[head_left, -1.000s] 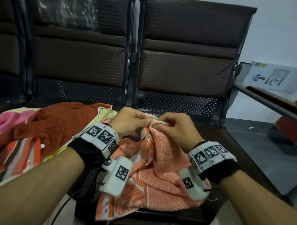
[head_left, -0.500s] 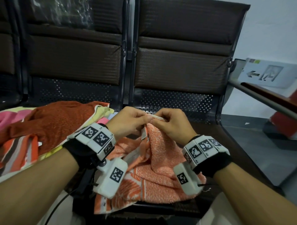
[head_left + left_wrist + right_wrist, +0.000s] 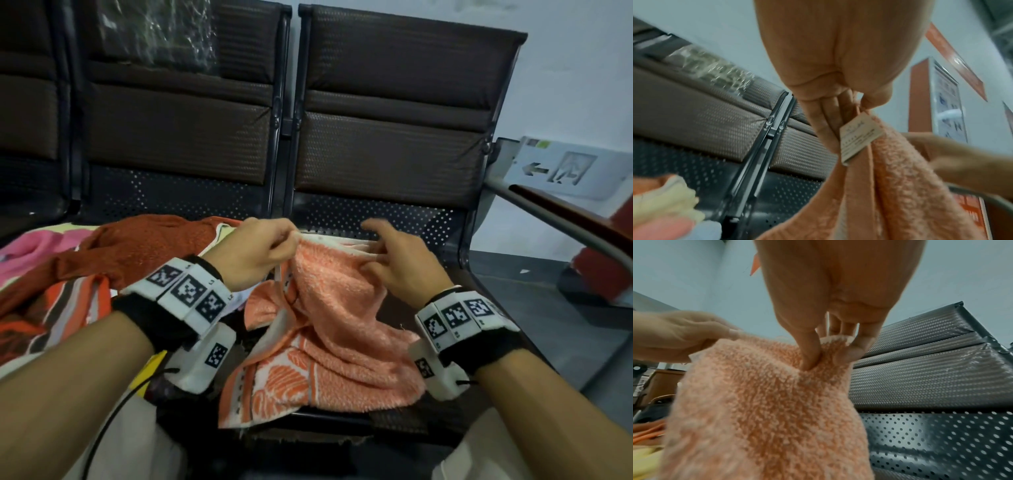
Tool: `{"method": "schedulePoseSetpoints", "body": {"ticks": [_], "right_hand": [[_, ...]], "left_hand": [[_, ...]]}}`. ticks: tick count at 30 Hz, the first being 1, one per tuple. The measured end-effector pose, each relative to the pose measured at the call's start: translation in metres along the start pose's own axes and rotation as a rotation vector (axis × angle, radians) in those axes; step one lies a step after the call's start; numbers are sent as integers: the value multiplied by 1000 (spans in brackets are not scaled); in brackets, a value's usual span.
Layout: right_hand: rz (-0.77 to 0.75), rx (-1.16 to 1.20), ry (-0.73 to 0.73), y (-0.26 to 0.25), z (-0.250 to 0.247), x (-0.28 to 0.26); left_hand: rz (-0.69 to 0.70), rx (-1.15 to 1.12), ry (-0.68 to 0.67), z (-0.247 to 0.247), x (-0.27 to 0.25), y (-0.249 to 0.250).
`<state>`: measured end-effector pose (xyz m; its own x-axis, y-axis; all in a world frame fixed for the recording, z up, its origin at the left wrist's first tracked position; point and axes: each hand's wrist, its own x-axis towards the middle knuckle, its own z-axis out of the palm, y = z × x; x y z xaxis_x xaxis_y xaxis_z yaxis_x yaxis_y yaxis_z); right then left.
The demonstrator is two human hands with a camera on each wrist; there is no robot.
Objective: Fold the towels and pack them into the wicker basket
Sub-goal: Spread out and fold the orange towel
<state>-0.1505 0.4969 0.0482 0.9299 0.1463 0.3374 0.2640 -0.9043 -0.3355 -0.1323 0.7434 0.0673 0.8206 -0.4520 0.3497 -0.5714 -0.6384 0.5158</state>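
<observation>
An orange terry towel (image 3: 329,308) with a white hem hangs over the seat in front of me. My left hand (image 3: 260,250) pinches its top left corner by the sewn label (image 3: 857,136). My right hand (image 3: 394,260) holds the same top hem further right, thumb (image 3: 812,350) in front and fingers behind the cloth (image 3: 760,402). The stretch of hem between the hands is pulled fairly taut. No wicker basket shows in any view.
A heap of other towels lies on the left seat: a rust-red one (image 3: 137,246), a striped one (image 3: 65,308), a pink one (image 3: 30,243). Dark padded seat backs (image 3: 387,137) stand behind. A metal armrest (image 3: 555,212) runs at the right.
My hands, close together at the towel's top edge before, have drawn apart. The right hand slid right along the hem, spreading the towel's upper edge.
</observation>
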Motion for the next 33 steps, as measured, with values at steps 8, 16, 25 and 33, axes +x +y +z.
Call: {"method": "schedulePoseSetpoints", "body": {"ticks": [8,16,25,33], "right_hand": [[-87,-164,-135,-11,-10,-22],[53,137,-89,-28,-39,-35],[89,734,290,-32,-60,6],[115,577,445,-36,-111,101]], "left_hand": [[47,78,-11,-4,-16,9],[-117,-109,210,-10,-23,26],[-195,-235,375,-27,8,28],[-174,-238,438,-82,114,38]]}}
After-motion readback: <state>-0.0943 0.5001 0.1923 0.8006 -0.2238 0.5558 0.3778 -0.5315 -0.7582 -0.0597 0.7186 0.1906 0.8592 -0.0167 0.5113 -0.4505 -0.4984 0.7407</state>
